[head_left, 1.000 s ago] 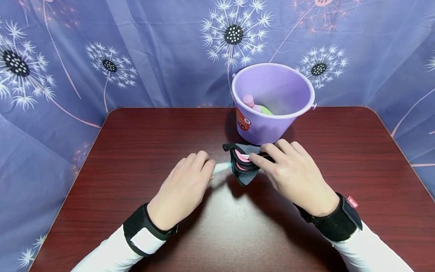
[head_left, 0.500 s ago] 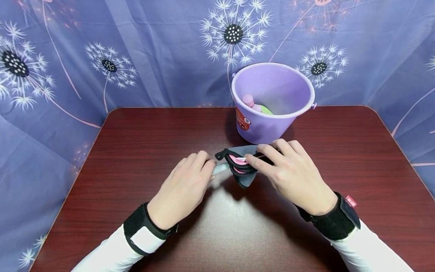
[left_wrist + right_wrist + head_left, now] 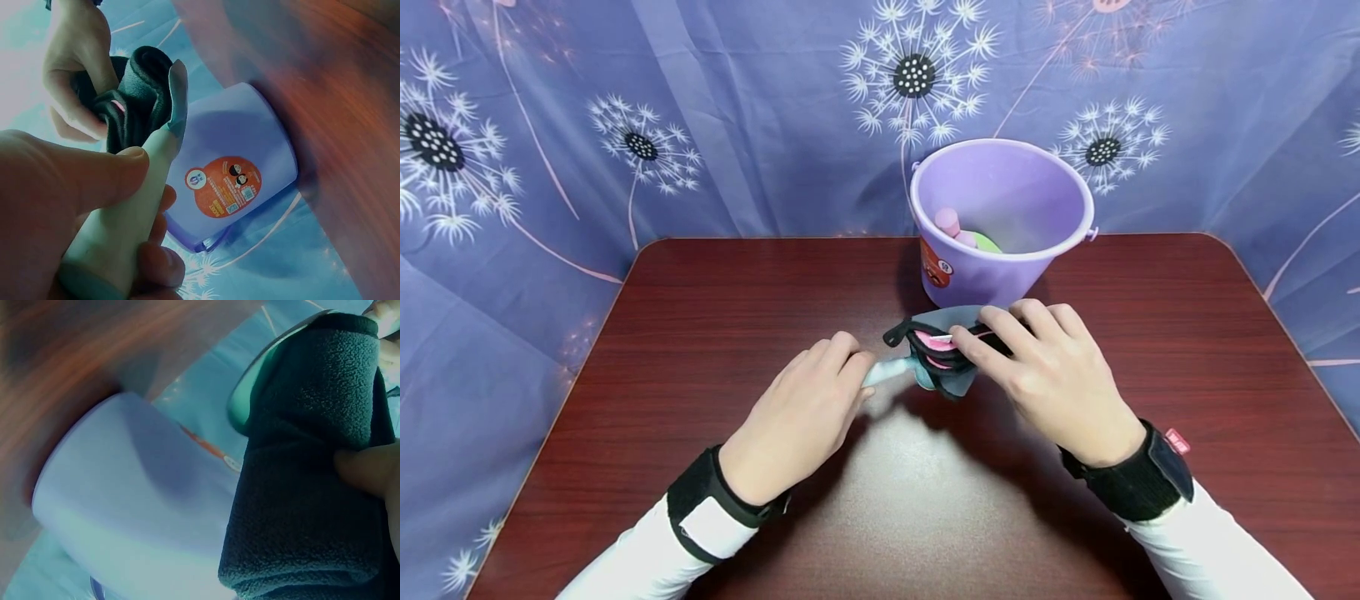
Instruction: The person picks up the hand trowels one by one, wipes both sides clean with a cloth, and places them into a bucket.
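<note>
My left hand (image 3: 801, 408) grips the pale mint handle (image 3: 122, 215) of a tool with a thin, rounded teal head (image 3: 179, 94). My right hand (image 3: 1051, 379) holds a folded grey fleece cloth (image 3: 312, 462) with black edging. In the head view, pink folds and a small white tag show between the cloth's layers. The cloth lies against the tool's head and covers much of it, both held above the table. From the right wrist view, the thumb presses on the fleece and a rounded edge of the head shows behind it.
A purple bucket (image 3: 992, 279) stands just beyond the hands, with pink and green items (image 3: 955, 225) inside. The dark red wooden table (image 3: 760, 283) ends at a patterned blue curtain (image 3: 775, 108) at the back.
The cloth has shifted left along the tool, then back up and right, with the right hand. More of the teal head now shows. My left hand has barely moved.
</note>
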Action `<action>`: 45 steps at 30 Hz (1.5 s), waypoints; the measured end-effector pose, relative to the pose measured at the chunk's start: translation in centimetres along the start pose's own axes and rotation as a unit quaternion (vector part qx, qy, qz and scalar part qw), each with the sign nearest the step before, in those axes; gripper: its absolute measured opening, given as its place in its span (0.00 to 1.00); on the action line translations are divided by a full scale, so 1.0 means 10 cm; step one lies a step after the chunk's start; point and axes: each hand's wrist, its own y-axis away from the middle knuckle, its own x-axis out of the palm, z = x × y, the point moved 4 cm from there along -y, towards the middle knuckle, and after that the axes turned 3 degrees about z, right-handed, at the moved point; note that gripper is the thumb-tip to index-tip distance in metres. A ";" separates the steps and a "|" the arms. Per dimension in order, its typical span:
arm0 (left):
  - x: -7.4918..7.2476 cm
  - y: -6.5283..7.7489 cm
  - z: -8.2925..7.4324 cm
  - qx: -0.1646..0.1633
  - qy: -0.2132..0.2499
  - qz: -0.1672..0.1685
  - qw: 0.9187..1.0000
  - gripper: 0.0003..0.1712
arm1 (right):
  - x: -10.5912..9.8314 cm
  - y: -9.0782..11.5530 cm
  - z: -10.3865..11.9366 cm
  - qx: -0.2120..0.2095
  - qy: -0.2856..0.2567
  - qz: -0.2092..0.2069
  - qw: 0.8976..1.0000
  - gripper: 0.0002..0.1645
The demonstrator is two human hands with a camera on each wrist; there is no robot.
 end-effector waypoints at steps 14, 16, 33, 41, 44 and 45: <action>-0.11 0.04 0.10 -0.006 0.019 -0.035 0.999 0.12 | -0.03 0.01 -0.13 0.036 0.039 -0.001 0.999 0.21; -0.13 0.04 0.11 -0.008 0.020 -0.037 0.999 0.12 | -0.04 0.01 -0.14 0.037 0.040 0.000 0.999 0.23; -0.16 0.04 0.17 -0.029 0.010 -0.048 0.998 0.14 | -0.01 0.05 -0.17 0.036 0.032 0.029 0.998 0.20; -0.14 0.03 0.17 -0.030 0.016 -0.046 0.998 0.14 | 0.04 0.07 -0.13 0.029 0.005 0.048 0.998 0.20; -0.13 0.02 0.17 -0.031 0.015 -0.042 0.999 0.14 | 0.06 0.08 -0.10 0.028 -0.008 0.057 0.998 0.21; -0.12 0.02 0.17 -0.031 0.015 -0.041 0.999 0.14 | 0.06 0.08 -0.09 0.028 -0.012 0.059 0.998 0.21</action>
